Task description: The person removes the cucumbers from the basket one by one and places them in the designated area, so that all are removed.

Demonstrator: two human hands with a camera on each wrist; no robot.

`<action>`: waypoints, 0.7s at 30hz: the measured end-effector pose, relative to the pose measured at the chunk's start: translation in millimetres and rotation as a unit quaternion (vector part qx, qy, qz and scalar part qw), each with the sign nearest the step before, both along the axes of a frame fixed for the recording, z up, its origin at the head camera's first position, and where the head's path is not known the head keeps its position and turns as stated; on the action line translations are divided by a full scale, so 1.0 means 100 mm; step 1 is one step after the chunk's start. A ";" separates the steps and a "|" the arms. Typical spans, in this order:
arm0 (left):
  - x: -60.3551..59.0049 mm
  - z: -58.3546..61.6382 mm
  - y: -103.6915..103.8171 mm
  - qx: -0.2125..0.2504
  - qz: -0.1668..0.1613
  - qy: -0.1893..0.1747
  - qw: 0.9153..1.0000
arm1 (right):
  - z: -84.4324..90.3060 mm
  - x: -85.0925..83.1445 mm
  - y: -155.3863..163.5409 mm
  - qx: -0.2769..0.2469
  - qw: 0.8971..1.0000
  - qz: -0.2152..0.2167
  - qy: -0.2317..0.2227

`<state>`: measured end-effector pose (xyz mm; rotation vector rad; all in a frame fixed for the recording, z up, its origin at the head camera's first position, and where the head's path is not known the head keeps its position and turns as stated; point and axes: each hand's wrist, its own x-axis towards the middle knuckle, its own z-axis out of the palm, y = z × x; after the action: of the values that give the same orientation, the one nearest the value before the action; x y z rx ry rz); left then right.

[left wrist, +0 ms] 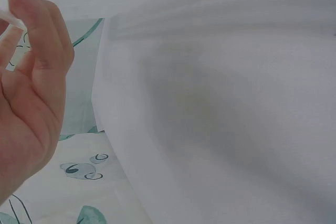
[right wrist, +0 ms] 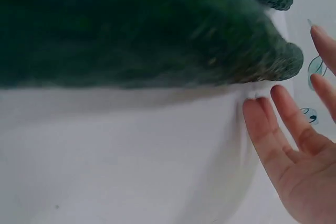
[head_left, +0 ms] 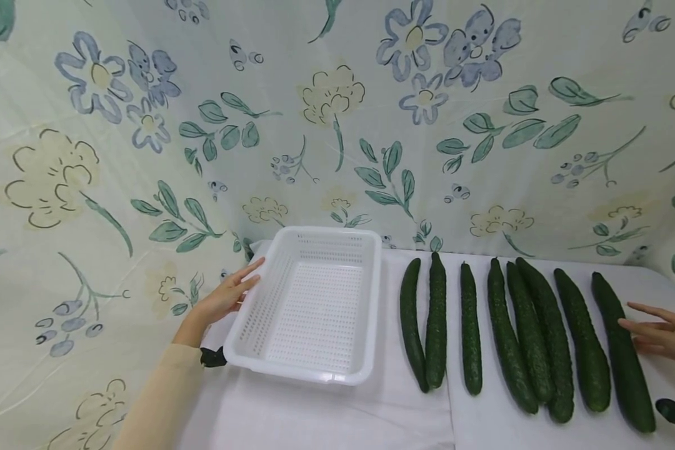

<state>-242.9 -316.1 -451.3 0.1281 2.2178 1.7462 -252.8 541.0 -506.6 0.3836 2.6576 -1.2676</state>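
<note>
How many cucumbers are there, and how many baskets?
Cucumbers: 8 in the row; a dark end at the right edge may be one more.
Basket: 1, white.
Total: 9 things.

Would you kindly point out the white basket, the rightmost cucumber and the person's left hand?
white basket (head_left: 371, 300): head view, on its right rim.
rightmost cucumber (head_left: 624, 356): head view, mid-body.
left hand (head_left: 227, 294): head view, back of hand.

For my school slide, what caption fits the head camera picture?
Left hand touches white basket; right hand reaches beside eight cucumbers.
</note>
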 end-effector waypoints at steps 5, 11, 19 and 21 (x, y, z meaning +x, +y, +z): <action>-0.01 0.05 -0.06 -0.029 -0.006 -0.005 1.000 | 0.18 0.03 -0.18 0.038 0.999 0.010 0.037; -0.04 0.16 -0.21 -0.024 -0.001 0.006 1.000 | 0.52 0.05 -0.57 0.102 0.987 0.051 0.109; 0.00 0.74 -0.14 -0.149 0.023 0.151 0.977 | 0.93 0.02 -1.10 0.131 0.971 0.076 0.184; 0.02 0.93 -0.05 -0.164 0.030 0.178 0.970 | 1.03 0.00 -1.24 0.131 0.966 0.081 0.207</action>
<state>-241.2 -320.9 -358.6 0.3226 2.7636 1.4460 -252.5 417.3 -403.3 -0.0827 3.1408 -1.0417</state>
